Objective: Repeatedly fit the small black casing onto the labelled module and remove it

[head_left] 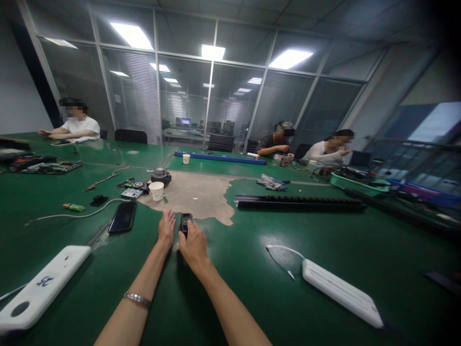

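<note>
Two bare hands are reaching over the green surface (245, 269). The right hand (195, 244) is gripping one small black device (186, 220), its fingers closing around the near end; the device is sitting just ahead of the wearer, by the near edge of the one ragged brown patch (201, 194). The left hand (167, 227) is resting just beside it, holding nothing that I can see, its fingers extending forward and lying close together. One silver bracelet (137, 300) is circling the left wrist.

Two paper cups are standing upright: a nearer cup (156, 192) by the patch's left side, and a farther cup (186, 159) beyond it. One dark phone (123, 217) is lying to the left of the hands. Two long white units are flanking the arms, one marked unit (54, 274) on the left bearing "25", and one plain unit (340, 292) on the right. One long black bar (298, 203) is stretching out to the right of the patch, and one blue bar (219, 157) is lying farther back. Three people are sitting across the room, one at the left (81, 127) and two at the right (275, 144).
</note>
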The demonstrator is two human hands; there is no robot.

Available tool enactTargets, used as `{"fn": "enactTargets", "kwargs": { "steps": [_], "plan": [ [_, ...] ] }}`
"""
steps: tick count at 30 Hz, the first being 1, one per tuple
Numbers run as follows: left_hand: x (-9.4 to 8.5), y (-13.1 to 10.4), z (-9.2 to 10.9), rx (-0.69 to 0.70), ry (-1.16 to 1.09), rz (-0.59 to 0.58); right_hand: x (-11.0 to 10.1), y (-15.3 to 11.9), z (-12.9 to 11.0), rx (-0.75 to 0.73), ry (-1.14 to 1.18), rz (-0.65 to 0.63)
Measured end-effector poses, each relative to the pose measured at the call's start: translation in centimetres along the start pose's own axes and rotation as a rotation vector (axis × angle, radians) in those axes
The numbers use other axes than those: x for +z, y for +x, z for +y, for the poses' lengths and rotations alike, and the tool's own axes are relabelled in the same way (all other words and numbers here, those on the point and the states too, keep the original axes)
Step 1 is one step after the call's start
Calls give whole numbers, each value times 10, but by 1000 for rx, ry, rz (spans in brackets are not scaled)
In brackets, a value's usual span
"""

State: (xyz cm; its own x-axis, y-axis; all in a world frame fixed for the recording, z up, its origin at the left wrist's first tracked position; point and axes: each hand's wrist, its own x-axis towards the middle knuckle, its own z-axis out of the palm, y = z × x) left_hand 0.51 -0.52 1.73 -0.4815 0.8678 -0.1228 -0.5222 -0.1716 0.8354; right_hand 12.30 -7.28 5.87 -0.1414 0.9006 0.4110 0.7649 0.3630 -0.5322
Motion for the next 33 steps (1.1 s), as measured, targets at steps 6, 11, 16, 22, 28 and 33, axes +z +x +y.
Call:
{"fn": "enactTargets", "kwargs": {
  "steps": [6,11,16,22,28,33],
  "plan": [
    [1,-1,0,-29,-23,-55,-36,20,7,-79,110,209],
    [5,-4,-2,-81,-63,-131,-58,20,49,-9,65,293],
    [9,-7,-3,-94,-70,-174,-49,-3,87,41,-12,243],
    [9,-10,-2,-87,-72,-224,-36,-15,98,61,-87,210],
    [13,-9,-4,-98,-73,-267,-35,-13,100,51,-52,180],
    [13,-10,1,-87,-66,-215,-45,-7,80,35,47,208]
  ]
}}
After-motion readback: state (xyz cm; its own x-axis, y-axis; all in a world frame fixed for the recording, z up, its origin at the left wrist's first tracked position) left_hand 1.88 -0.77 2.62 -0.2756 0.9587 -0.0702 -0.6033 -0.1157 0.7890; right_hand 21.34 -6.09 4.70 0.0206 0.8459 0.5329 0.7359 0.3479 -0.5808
